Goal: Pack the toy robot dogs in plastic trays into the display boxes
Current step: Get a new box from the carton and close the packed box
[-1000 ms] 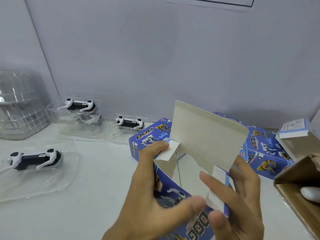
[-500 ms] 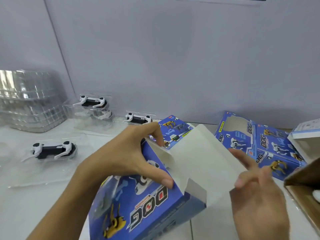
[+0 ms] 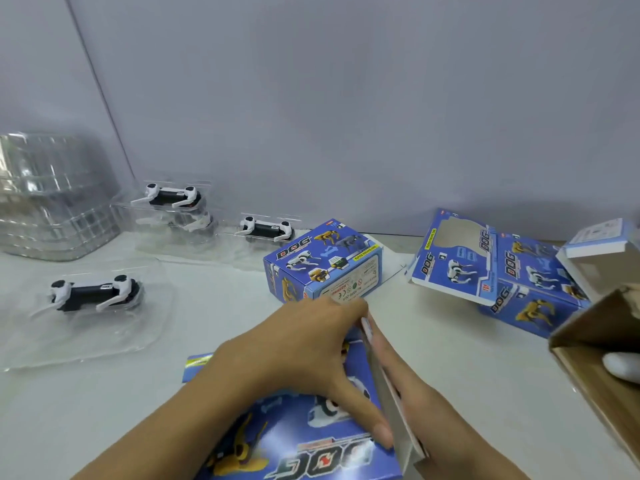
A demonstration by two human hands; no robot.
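A blue "DOG" display box point(image 3: 294, 448) lies on its side on the white table in front of me. My left hand point(image 3: 304, 355) grips its top near the right end, thumb down on the printed face. My right hand point(image 3: 415, 403) lies flat with straight fingers against the box's end flap point(image 3: 391, 407), pressing it toward the box. A black and white toy robot dog point(image 3: 95, 292) lies in a clear plastic tray point(image 3: 114, 341) at the left. Two more trayed dogs point(image 3: 169, 197), one behind the other's left, sit by the back wall, the nearer dog point(image 3: 266, 228) beside a closed blue box point(image 3: 327, 263).
A stack of clear empty trays point(image 3: 52, 202) stands at the far left. Flattened and open blue boxes point(image 3: 491, 268) lie at the right. A brown cardboard carton point(image 3: 602, 351) juts in at the right edge. A grey wall runs behind the table.
The box has come down from upright in my hands to lying on the table. The big end flap has swung from open to nearly closed under my right hand.
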